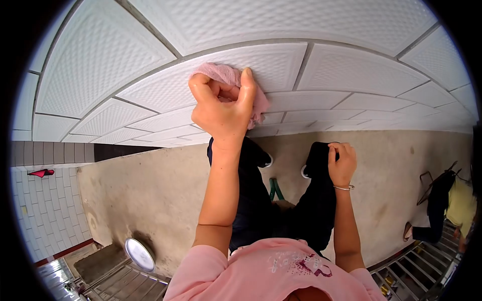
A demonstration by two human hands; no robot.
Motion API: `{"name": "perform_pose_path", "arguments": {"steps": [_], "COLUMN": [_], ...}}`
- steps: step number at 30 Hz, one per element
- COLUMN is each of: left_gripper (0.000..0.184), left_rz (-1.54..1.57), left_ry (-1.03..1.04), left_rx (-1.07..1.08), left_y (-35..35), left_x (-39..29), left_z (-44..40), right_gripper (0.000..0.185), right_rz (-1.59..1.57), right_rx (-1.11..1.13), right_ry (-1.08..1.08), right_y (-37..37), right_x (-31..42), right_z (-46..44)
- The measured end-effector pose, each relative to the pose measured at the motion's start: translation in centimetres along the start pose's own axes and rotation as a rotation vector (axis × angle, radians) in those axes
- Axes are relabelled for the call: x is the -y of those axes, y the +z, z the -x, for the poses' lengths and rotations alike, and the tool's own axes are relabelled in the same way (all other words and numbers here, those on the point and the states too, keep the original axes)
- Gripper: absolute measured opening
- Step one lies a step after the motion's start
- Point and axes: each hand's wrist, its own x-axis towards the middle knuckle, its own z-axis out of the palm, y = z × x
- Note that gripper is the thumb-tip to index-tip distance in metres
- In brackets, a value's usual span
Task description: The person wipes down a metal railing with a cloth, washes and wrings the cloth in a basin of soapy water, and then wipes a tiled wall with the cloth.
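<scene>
My left hand (221,108) is closed on a pink cloth (260,106), pressing it to the white tiled wall (361,67) in front of me. The cloth is bunched, and its loose end hangs below my thumb. My right hand (343,163), with a bracelet on the wrist, rests at my knee in dark trousers (317,156). Its fingers are loosely curled, and I see nothing in them.
Between my legs, green stool legs (274,189) show on the concrete floor (150,195). A round metal basin (140,255) leans at the lower left, near metal racks (120,283). At the right, another person in dark trousers (436,213) sits near a railing (416,266).
</scene>
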Motion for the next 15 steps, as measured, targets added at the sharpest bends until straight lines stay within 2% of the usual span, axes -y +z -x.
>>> {"name": "perform_pose_path", "arguments": {"steps": [3, 15], "left_gripper": [0.037, 0.037], "left_rz": [-0.065, -0.009], "left_ry": [-0.014, -0.035], "left_rx": [-0.012, -0.046], "left_y": [0.15, 0.61], "left_x": [0.22, 0.27], "left_z": [0.30, 0.45], "right_gripper": [0.004, 0.005], "right_rz": [0.014, 0.055], "right_rx": [0.001, 0.003], "right_ry": [0.001, -0.009], "right_y": [-0.33, -0.18], "right_x": [-0.08, 0.36], "right_z": [0.10, -0.01]}}
